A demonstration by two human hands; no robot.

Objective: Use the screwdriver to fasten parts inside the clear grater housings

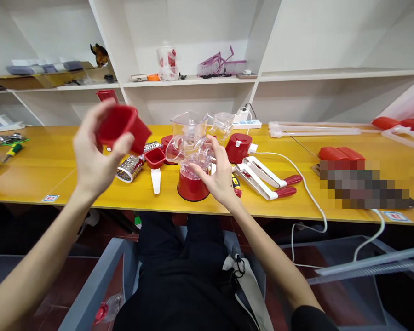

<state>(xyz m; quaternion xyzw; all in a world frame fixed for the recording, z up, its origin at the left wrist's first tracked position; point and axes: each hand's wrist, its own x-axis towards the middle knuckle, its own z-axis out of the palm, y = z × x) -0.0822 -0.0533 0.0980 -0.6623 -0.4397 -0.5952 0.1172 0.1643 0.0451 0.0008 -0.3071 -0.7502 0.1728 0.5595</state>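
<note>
Left grip (bare left hand) (98, 158): thumb and fingers pinching a hollow red plastic hopper with a squared open mouth (140, 131), raised over the surface.

Right grip (bare right hand) (222, 179): thumb and fingers closed about the side of a clear plastic housing with a curved body (183, 154).

Below the housing: round glossy red base (192, 186), upright near the front edge of the surface. Behind: further clear plastic (224, 120); overlap hides which pieces are joined.

Beside the right grip: yellow-and-black tool handle (236, 182), partly hidden; a pair of white plastic crank arms with red handles (257, 184), lying side by side.

Behind these: second red base with a white knob (239, 148).

Left of the housing: small red square-mouthed cup (154, 157), just above a white tapered piece (155, 181); perforated metal grating drum (130, 169), on its side; another such drum (152, 146), partly covered; third red base (170, 148), partly hidden.

Bearing all: yellow wooden surface (65, 186).

Right end: loose white cable (312, 197); ribbed red item (341, 154), beside a blurred-out patch; translucent white tubes (313, 131).

Left end: green-and-yellow screwdriver (13, 151).

Rear: white shelf unit (189, 82), carrying a clear tub with red contents (167, 64) and a purple plastic rack (217, 67).
</note>
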